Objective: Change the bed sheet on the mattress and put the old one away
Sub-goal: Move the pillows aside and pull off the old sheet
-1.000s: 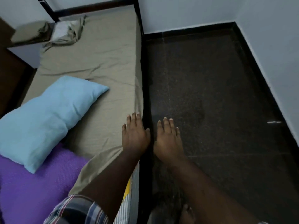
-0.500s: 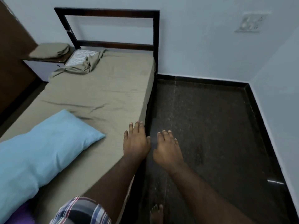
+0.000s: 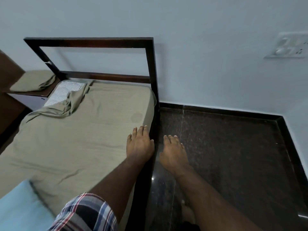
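An olive-beige bed sheet point(image 3: 80, 140) covers most of the mattress. At the far left corner it is pulled back and bunched, baring the striped mattress point(image 3: 65, 90). My left hand point(image 3: 139, 144) lies flat with straight fingers on the sheet by the bed's right edge. Over the dark floor just right of the bed frame, my right hand point(image 3: 173, 152) is held out with straight fingers and holds nothing. A folded olive cloth point(image 3: 33, 80) lies on the side table at the far left.
A dark wooden headboard frame point(image 3: 150, 67) stands against the pale wall. A light blue pillow point(image 3: 20, 207) lies at the near left of the bed. Dark stone floor point(image 3: 230, 155) stretches to the right. A switch plate point(image 3: 290, 45) is on the right wall.
The view has tilted up and forward along the bed, so the headboard and wall now show. Both hands have moved along the bed's right edge toward the headboard, still flat and empty.
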